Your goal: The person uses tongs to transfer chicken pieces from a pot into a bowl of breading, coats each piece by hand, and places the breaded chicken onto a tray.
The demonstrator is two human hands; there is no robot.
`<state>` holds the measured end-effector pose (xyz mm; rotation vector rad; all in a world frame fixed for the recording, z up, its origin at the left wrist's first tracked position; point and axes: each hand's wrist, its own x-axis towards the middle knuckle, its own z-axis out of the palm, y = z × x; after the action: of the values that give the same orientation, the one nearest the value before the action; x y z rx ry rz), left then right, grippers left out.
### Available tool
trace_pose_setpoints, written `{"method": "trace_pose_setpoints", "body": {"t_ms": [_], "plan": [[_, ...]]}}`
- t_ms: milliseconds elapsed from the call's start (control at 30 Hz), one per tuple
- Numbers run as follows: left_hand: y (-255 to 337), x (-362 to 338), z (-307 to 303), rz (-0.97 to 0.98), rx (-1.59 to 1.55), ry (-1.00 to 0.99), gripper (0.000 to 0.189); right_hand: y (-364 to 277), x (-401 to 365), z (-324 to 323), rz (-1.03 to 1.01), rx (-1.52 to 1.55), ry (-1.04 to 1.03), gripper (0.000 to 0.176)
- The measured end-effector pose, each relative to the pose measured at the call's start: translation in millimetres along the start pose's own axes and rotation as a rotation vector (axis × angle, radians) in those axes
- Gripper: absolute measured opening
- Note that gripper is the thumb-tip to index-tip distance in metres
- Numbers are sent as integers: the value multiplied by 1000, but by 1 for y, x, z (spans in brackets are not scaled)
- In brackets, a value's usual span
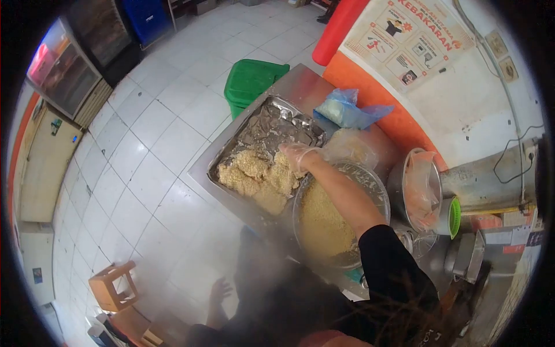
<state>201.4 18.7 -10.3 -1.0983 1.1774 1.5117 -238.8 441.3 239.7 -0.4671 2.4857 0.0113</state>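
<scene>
Right hand: My right hand (296,157), in a clear plastic glove, reaches over the edge of the tray, its fingers at the crumb-coated pieces; they look partly bent, but I cannot tell how far they close or whether they grip a piece.
Left hand: My left hand (221,289) hangs low and well apart from the steel table, fingers loosely spread, nothing visible in it; haze softens the view.
Coated pieces: The pale yellow, crumb-coated pieces (248,168) lie bunched at one end of the metal tray (300,110), just beside my right hand's fingertips and well apart from my left hand.
Tray: The other end carries a greyish, wet-looking residue over its shiny surface.
Crumb bowl: A wide, clear-looking bowl (385,202) of yellowish crumbs (321,222) sits beside the tray, under my right forearm.
Bags: A blue plastic bag (347,111) with pale contents rests on the steel table (300,84) beyond my right hand; a clear plastic bag (354,146) lies between it and the bowl.
Pot: To the right of the bowl stands a metal pot (407,173) with a plastic liner, near a bright green basket (455,217).
Floor: A green bin (248,84) stands beside the table on white tiles (173,139); an orange-brown stool (103,289) stands at lower left.
Wall: A printed poster (407,40) hangs above an orange band (399,115).
</scene>
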Motion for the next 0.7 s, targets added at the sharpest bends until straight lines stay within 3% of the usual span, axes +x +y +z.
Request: {"method": "trace_pose_setpoints", "body": {"t_ms": [167, 233, 300, 400, 467, 533, 600, 700], "plan": [[39, 5, 6, 211, -22, -17, 62, -3, -18, -13, 15, -13, 62, 59], [56, 10, 8, 281, 12, -29, 62, -12, -54, -35, 7, 58, 248, 59], [68, 13, 13, 288, 17, -54, 62, -10, -101, -40, -32, 172, 566, 60], [72, 21, 6, 280, 47, -95, 63, -18, -203, -59, 47, 556, 462, 58], [73, 27, 10, 232, 65, -127, 63, -17, -252, -22, 111, 597, 408, 57], [79, 18, 19, 147, 230, -4, 56, -6, -318, 19, 334, 581, 449, 54], [90, -25, 48, 223, 254, 75, 38, -1, -386, 62, 652, 500, 539, 51], [92, 17, 27, 253, 227, -47, 35, -8, -469, 136, 1204, 349, 435, 58]]}}
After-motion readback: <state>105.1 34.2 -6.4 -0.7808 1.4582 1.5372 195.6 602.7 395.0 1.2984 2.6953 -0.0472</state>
